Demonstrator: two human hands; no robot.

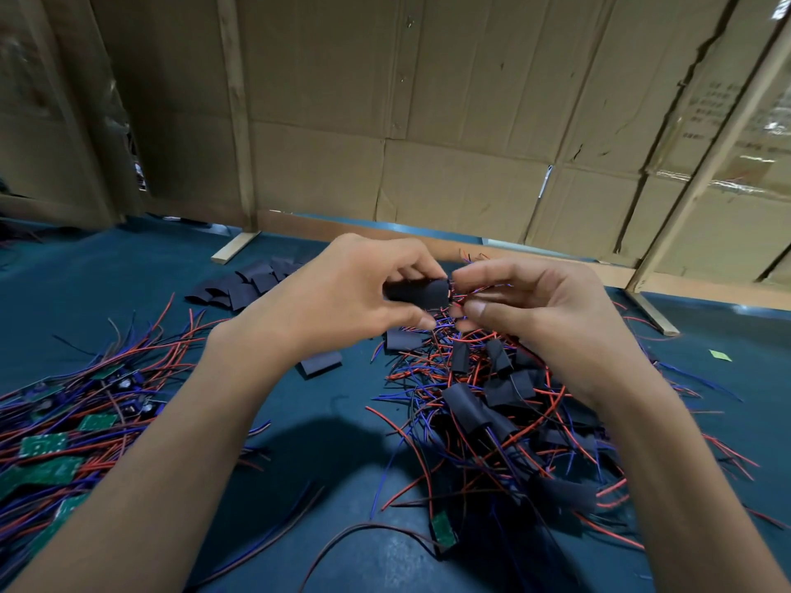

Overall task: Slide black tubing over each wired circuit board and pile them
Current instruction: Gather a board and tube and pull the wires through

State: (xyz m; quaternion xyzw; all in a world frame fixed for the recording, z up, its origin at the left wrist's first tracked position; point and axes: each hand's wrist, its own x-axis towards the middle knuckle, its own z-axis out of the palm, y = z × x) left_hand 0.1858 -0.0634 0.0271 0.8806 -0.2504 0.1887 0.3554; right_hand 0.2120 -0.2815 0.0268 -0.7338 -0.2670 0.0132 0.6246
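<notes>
Nearest: bare green circuit boards [43,445] with red/blue wires heaped at left on the blue bench [325,425]; sleeved pile [492,404] at right (tubing-covered boards, tangled wires). Above the pile, left hand [342,293] grips a black tubing piece [417,292] between thumb and fingers; right hand [526,301] pinches the wires [471,291] at the tube's right end. Farther: loose tubing pieces [244,284], then cardboard wall [449,122]
</notes>
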